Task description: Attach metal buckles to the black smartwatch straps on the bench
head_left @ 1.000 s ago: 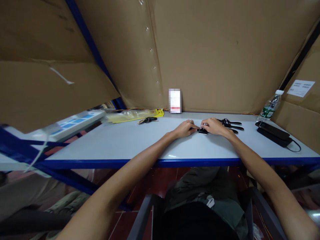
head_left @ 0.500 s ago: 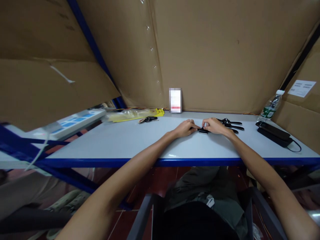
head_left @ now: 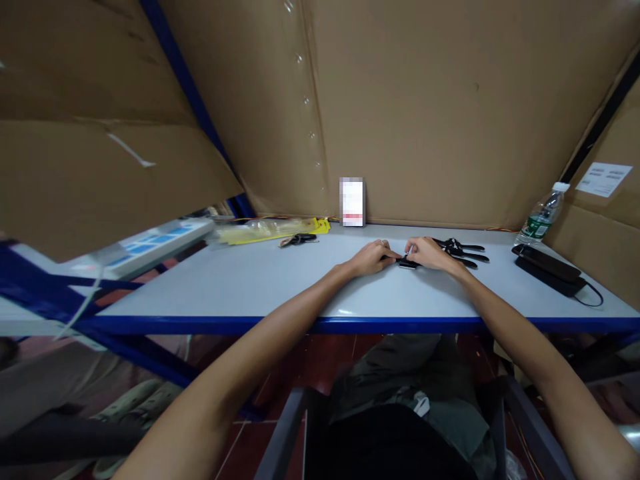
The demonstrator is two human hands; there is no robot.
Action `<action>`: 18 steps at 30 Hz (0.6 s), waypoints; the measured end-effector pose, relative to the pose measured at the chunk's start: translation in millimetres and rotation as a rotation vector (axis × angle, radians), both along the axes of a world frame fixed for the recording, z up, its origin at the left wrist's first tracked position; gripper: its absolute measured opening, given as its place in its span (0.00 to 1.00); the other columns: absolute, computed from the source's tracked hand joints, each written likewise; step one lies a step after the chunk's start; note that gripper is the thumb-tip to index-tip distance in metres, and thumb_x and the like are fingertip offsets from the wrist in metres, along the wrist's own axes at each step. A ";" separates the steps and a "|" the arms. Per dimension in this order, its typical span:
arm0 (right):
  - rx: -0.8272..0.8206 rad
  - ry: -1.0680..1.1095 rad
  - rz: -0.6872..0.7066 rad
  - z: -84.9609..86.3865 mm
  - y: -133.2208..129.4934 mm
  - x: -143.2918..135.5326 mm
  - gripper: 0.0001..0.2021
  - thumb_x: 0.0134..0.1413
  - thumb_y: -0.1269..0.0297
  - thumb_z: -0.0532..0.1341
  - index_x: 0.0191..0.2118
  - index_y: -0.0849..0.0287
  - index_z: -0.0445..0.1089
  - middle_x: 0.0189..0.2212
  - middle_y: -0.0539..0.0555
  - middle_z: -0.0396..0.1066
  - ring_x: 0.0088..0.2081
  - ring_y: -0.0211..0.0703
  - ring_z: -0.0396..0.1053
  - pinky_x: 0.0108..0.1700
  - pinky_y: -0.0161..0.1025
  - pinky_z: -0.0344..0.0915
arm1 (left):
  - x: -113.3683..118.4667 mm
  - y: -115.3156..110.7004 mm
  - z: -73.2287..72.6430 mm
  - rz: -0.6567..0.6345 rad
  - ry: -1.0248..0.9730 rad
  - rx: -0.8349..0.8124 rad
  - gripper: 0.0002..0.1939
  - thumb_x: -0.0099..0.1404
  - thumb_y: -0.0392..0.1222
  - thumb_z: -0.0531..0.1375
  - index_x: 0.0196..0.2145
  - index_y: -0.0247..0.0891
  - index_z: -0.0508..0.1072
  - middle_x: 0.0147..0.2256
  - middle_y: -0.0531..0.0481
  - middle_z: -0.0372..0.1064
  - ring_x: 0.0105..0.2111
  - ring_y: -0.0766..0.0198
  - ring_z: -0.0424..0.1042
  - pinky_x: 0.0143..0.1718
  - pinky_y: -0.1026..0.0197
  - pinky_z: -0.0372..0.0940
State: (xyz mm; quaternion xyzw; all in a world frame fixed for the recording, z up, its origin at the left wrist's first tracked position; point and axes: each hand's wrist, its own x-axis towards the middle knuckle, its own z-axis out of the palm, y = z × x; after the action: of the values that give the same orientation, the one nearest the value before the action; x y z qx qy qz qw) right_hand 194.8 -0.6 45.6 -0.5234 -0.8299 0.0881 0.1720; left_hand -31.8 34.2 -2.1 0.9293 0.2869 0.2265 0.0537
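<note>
A small black piece with a shiny silvery front edge (head_left: 407, 265) lies on the table between my two hands. My left hand (head_left: 373, 257) is closed at its left side, with fingertips pressed on the black part. From the right, my right hand (head_left: 427, 252) pinches the same piece, thumb and forefinger bent together over it. My fingers hide part of it, so its exact kind is unclear. Just beyond my right hand, several long black strips with rounded ends (head_left: 470, 255) lie fanned out, partly covered by that hand.
A phone with a lit screen (head_left: 353, 202) leans on the cardboard wall. Yellow-edged clear plastic bags (head_left: 273, 231) and a small dark tool (head_left: 300, 239) lie left. A water bottle (head_left: 540, 219) and a black case with a loop (head_left: 547, 270) stand right. A power strip (head_left: 155, 247) runs along the left.
Both hands stay almost in place at the black piece. My right fingers have shifted very slightly, and the whole view has moved a little.
</note>
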 end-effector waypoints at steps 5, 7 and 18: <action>-0.034 -0.018 0.039 1.9 0.4 2.2 0.05 0.57 0.68 0.66 0.38 0.60 0.79 0.27 0.51 0.77 0.29 0.39 0.70 0.35 0.34 0.58 | 0.1 -0.5 -0.3 -0.004 -0.011 0.007 0.16 0.73 0.39 0.57 0.51 0.45 0.83 0.38 0.44 0.73 0.40 0.57 0.72 0.46 0.57 0.66; -0.053 0.013 0.076 1.8 0.7 3.0 0.05 0.57 0.69 0.65 0.38 0.59 0.79 0.26 0.49 0.76 0.29 0.38 0.69 0.34 0.33 0.57 | 0.4 -0.8 0.1 -0.008 -0.010 0.012 0.16 0.73 0.39 0.57 0.51 0.45 0.83 0.37 0.44 0.73 0.40 0.57 0.72 0.46 0.57 0.66; -0.009 0.081 -0.035 -7.6 8.1 2.5 0.09 0.52 0.69 0.68 0.40 0.61 0.78 0.29 0.50 0.77 0.31 0.40 0.71 0.34 0.33 0.58 | 3.7 -2.0 2.1 -0.001 0.017 0.008 0.17 0.73 0.38 0.57 0.53 0.44 0.82 0.38 0.43 0.74 0.42 0.56 0.71 0.48 0.55 0.66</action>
State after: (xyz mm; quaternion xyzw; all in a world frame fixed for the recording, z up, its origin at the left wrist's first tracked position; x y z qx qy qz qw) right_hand 197.3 7.5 38.0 -0.5344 -0.8127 0.1101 0.2046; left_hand -28.1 32.2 0.1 0.9315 0.2860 0.2197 0.0479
